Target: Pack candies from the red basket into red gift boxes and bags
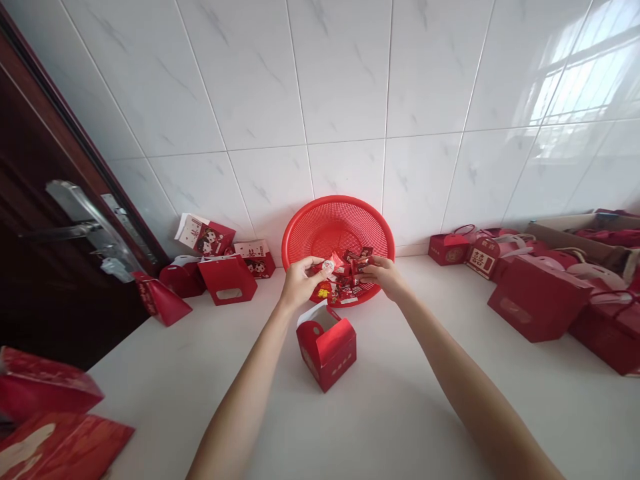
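Note:
A red plastic basket (pixel 295 233) leans tilted against the wall, with several wrapped candies (pixel 345 288) gathered in its lower part. Over its left side, my left hand (pixel 300 283) is closed on a red-wrapped candy with a pale round mark (pixel 329 265). My right hand (pixel 383 277) reaches in from the other side, its fingers pinched at a dark red wrapped candy (pixel 363 262). Just in front of the basket stands a small red gift box (pixel 330 353) with its top flaps up; its inside is mostly hidden.
Several red gift boxes (pixel 227 279) stand at the back left near the door (pixel 60 220). More boxes (pixel 535 300) crowd the right side, by an open cardboard carton (pixel 555 235). Red bags or boxes (pixel 55 440) lie at the lower left. A tiled wall (pixel 345 80) rises behind.

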Motion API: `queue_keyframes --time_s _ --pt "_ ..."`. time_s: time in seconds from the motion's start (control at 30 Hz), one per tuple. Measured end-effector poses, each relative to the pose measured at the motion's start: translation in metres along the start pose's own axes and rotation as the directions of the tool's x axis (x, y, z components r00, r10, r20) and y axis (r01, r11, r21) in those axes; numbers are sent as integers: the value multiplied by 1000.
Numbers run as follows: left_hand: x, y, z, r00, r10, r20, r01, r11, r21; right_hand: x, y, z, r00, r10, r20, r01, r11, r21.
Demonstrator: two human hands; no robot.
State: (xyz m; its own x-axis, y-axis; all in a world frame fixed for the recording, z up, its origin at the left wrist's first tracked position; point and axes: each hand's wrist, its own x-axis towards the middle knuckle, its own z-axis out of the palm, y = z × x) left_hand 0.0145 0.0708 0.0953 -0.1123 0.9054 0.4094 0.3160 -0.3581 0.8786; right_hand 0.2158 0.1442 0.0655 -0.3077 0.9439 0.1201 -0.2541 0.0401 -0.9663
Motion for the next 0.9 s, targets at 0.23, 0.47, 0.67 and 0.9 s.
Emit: queue_keyframes --time_s 0.23,0.47,0.67,0.9 --pt "-1 2 2 1000 -18 12 18 1000 -13 3 9 -1 999 -42 -21 41 998 -42" --pt "0 -5 -2 996 -66 -54 68 997 37 7 10 -6 989 -110 -100 93 983 -157" --pt "1 -14 -4 993 -101 -67 110 982 154 12 27 -7 988 -122 -95 79 926 -370" --pt "4 -27 -8 986 -163 -29 165 960 228 7 32 7 972 -234 11 187 745 -640"
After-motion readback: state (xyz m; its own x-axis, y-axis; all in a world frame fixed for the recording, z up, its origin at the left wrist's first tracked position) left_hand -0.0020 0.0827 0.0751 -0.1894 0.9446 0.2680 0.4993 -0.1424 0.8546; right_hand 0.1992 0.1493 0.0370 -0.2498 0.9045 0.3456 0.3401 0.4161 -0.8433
